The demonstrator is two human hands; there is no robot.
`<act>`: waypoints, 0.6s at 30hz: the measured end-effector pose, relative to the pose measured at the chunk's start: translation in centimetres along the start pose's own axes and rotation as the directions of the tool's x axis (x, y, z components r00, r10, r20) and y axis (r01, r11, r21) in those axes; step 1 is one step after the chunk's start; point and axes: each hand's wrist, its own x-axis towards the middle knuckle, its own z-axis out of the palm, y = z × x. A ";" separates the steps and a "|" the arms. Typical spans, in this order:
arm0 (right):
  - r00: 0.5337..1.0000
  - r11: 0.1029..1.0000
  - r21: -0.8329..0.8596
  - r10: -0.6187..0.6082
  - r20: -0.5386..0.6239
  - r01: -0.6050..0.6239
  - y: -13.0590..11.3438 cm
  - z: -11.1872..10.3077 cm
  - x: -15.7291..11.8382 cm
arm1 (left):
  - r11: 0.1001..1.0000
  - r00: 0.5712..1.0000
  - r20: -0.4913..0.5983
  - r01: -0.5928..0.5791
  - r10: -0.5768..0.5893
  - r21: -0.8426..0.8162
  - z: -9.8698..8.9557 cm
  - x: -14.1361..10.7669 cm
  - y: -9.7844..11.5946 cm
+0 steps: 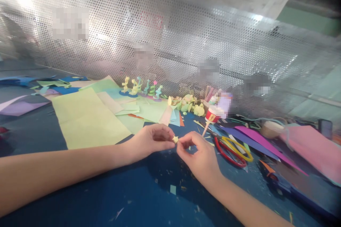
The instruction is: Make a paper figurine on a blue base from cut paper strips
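Note:
Between my two hands is a small pale-yellow paper star [175,139]. My left hand [153,138] pinches it from the left between thumb and fingers. From the right, the thumb and fingertips of my right hand [196,150] close on the star's edge. Both hands are just above the dark blue table [128,188]. Right of my right hand lie scissors [234,152] with one red and one yellow handle loop. Behind it stands a red and white tub [211,114] with a thin stick [205,128] leaning by it.
Yellow-green paper sheets [87,120] cover the left back. Small curled paper figures [138,87] and a pile of yellow-green paper pieces [189,103] stand along a perforated metal screen [170,35]. Pink paper [314,149] and a dark blue tool [287,186] lie at right. Paper scraps [173,189] dot the front.

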 end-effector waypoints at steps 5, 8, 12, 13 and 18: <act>0.998 0.998 0.064 -0.014 0.057 0.010 0.0 0.1 0.2 | 1.000 1.000 -0.016 -0.009 0.009 0.017 0.0 0.0 0.0; 0.999 0.995 0.098 0.010 0.033 -0.013 0.1 0.1 0.2 | 1.000 1.000 -0.022 0.000 0.000 0.024 -0.1 0.0 -0.1; 0.999 0.994 0.097 0.053 0.003 -0.053 0.3 0.1 0.1 | 1.000 1.000 -0.010 0.016 -0.016 0.023 -0.1 0.0 -0.1; 0.999 0.994 0.098 0.052 0.010 -0.053 0.4 0.1 0.1 | 1.000 1.000 -0.009 0.019 -0.019 0.024 -0.1 0.0 0.0; 0.999 0.994 0.103 0.027 0.022 -0.030 0.3 0.2 0.2 | 0.999 1.000 -0.009 0.017 -0.017 0.027 0.0 0.0 0.1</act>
